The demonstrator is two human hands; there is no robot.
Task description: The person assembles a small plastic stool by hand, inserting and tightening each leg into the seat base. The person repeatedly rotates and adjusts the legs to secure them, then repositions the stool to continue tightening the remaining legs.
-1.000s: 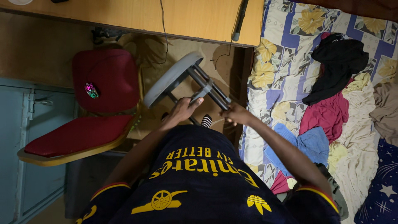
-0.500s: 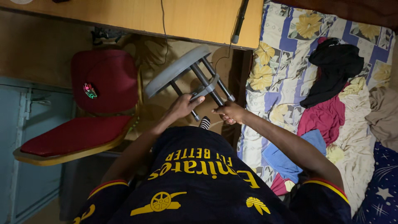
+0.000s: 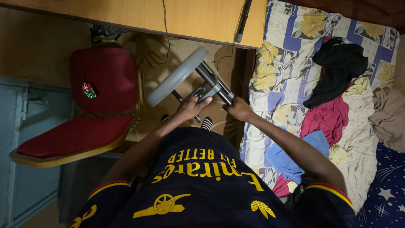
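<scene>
A grey round stool [image 3: 179,76] is tipped on its side in front of me, its seat facing left and its dark metal legs [image 3: 215,82] pointing right. My left hand [image 3: 192,105] grips the crossbar between the legs. My right hand [image 3: 238,109] holds the end of a leg near the bed. My striped sock [image 3: 206,123] shows just below the stool. My dark jersey with yellow print fills the bottom of the view.
A red padded chair [image 3: 103,78] with a small colourful object [image 3: 88,90] on it stands at left. A wooden desk [image 3: 168,17] runs along the top. At right is a bed [image 3: 291,63] with floral sheet and heaped clothes [image 3: 337,63]. A blue cabinet [image 3: 25,126] is far left.
The tipped stool has moved up and right in view, tilting more steeply. Both hands stayed on its legs, the right hand sliding toward the leg ends.
</scene>
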